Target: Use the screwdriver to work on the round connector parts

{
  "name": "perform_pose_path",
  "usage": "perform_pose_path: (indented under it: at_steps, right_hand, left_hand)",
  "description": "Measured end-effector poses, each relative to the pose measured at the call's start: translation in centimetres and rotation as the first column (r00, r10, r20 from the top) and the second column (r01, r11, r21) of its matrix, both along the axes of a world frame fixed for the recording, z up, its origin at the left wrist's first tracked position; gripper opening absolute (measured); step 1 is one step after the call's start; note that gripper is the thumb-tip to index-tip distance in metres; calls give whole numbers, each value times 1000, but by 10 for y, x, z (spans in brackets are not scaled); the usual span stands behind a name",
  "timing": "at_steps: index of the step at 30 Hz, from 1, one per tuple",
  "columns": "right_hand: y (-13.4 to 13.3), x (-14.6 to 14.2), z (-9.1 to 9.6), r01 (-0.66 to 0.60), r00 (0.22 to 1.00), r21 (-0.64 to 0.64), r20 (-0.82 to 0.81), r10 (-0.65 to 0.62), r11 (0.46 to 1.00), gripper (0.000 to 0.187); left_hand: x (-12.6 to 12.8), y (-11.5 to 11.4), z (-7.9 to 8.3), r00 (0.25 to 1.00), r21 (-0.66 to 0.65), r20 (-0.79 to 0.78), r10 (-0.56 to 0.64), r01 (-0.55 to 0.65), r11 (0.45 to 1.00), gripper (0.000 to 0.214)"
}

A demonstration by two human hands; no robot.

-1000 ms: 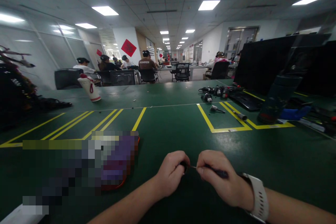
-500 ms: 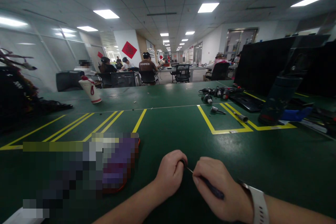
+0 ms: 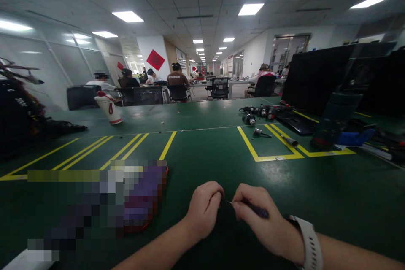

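Note:
My right hand (image 3: 257,219) is closed around the dark purple handle of a screwdriver (image 3: 261,212). Its thin metal shaft points left, to the edge of my left hand (image 3: 204,209). The fingers of that left hand are curled round something small and dark, nearly all of it hidden, so I cannot tell its kind. Whether the screwdriver's tip touches it cannot be made out. Both hands are just above the green tabletop (image 3: 209,156), near its front edge.
At left lies a pixelated purple thing with a red rim (image 3: 142,202). Beyond it stands a white and red cup (image 3: 109,107). Metal sockets (image 3: 262,133) lie inside yellow tape at right, near a dark bottle (image 3: 335,118) and black monitors (image 3: 316,76). People sit at desks behind.
My right hand has turned slightly, and the screwdriver's handle now lies flatter. My left hand has rolled a little, covering more of the dark thing inside it.

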State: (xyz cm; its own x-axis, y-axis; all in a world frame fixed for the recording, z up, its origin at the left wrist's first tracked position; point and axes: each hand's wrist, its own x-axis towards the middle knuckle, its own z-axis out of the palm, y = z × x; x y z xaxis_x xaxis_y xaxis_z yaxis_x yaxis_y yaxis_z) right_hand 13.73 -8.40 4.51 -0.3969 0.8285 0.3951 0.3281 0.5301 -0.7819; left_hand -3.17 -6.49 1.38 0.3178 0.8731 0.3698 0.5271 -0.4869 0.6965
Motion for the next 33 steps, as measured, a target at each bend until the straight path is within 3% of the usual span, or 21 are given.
perform_pose_path:
  at_steps: [4, 6, 10, 17, 20, 22, 24, 33]
  right_hand:
    - [5, 0, 0, -34, 991, -217, -133, 5, 975, 19]
    - [6, 1, 0, -40, 989, -238, -150, 4, 970, 18]
    - [10, 5, 5, -7, 991, -125, -132, -9, 992, 19]
    - [14, 9, 8, 7, 997, -47, -71, -10, 999, 18]
    - [6, 8, 8, -11, 1000, 150, 0, 11, 989, 19]
    - [1, 8, 8, -58, 998, 298, 47, 46, 953, 17]
    - [-3, 8, 9, -90, 995, 365, 64, 71, 927, 16]
    - [-1, 9, 12, -53, 996, 318, 87, 27, 946, 17]
  left_hand:
    - [-1, 2, 0, 994, -72, 106, 3, 5, 997, 44]
    - [-2, 3, 0, 989, -95, 149, -13, 28, 995, 50]
    - [-1, 5, 2, 986, -65, 105, -127, 135, 989, 40]
    - [6, 8, -2, 1000, -47, -18, 6, -7, 999, 12]
    - [5, 9, -4, 1000, -30, 15, 9, -9, 1000, 11]
    - [4, 9, -5, 999, -26, 49, 16, -15, 1000, 12]
    - [4, 9, -6, 997, -25, 73, 20, -18, 1000, 12]
    - [3, 7, -4, 999, 30, 46, -12, 11, 999, 10]
